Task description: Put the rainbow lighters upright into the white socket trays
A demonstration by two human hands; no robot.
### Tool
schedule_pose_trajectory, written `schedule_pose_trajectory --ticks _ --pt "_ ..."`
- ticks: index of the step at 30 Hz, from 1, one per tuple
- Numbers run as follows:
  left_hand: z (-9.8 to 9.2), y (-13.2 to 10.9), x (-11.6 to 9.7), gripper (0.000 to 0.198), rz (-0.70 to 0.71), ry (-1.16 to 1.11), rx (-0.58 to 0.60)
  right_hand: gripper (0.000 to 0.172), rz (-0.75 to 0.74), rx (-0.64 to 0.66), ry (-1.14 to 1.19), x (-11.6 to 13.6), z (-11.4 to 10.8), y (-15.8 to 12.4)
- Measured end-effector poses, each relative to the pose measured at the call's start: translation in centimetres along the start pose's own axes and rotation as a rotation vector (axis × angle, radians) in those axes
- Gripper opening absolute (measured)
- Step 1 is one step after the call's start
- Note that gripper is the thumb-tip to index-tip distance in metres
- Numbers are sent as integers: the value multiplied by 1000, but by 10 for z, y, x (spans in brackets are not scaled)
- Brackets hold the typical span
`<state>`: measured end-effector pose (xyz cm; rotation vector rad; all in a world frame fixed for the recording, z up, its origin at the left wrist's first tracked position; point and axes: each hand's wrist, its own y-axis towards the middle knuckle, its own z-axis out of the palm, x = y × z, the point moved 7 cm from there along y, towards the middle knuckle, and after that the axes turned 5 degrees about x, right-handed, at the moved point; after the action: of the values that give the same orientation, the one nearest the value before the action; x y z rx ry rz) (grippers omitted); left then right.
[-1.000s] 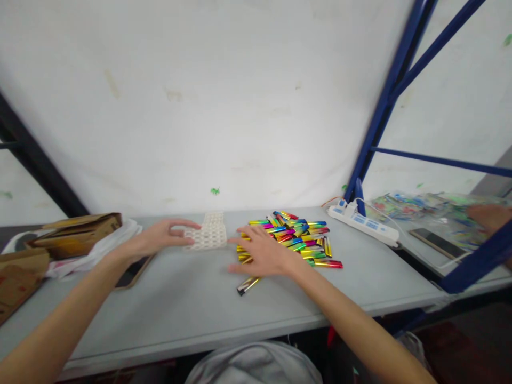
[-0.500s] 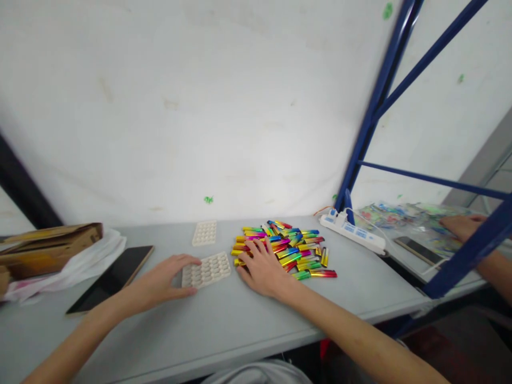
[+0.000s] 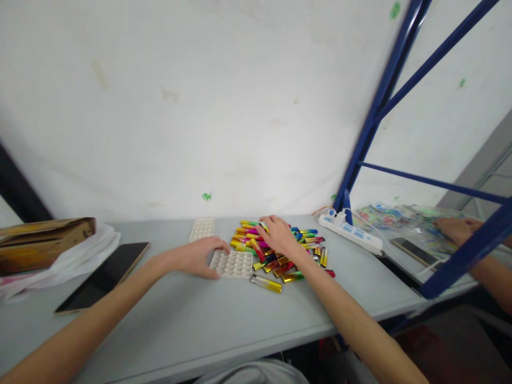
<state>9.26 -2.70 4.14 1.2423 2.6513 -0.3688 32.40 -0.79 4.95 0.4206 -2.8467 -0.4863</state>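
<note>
My left hand (image 3: 202, 257) grips the left end of a white tray (image 3: 236, 265) with rows of round holes, thumb at the near side and fingers at the far side. The tray lies on the grey table beside a pile of shiny, multicoloured lighters (image 3: 276, 261). Over the far part of this pile is my right hand (image 3: 278, 234), palm down, fingers stretched and somewhat apart; it hides the lighters beneath. One yellow lighter (image 3: 267, 284) with a silvery end lies near the tray's front right corner. A second white holed tray (image 3: 202, 229) is by the wall.
To the left lie a dark tablet (image 3: 104, 277), a white plastic bag (image 3: 86, 256) and a cardboard box (image 3: 48, 242). A power strip (image 3: 352, 232) and a blue metal frame (image 3: 362, 138) stand right. Beyond it are another person's hand (image 3: 454, 228), a phone (image 3: 414, 250) and plastic bags.
My left hand and the near tray have moved right, up against the pile. My right hand has shifted toward the far side, and lighters have spread toward the table's front.
</note>
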Motion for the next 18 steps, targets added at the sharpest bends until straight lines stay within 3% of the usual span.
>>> schedule_pose_trajectory --ticks 4,7,13,18 --pt "4 7 -2 64 36 -21 -77 39 251 103 -1 -83 -4 16" --pt "9 6 -4 67 34 -52 -156 37 307 146 -7 -122 4 21" --pt "20 -2 -7 74 11 -78 -259 23 278 210 40 -137 27 26" --pt "20 -6 -9 77 -31 -54 -243 16 297 166 73 -138 26 27"
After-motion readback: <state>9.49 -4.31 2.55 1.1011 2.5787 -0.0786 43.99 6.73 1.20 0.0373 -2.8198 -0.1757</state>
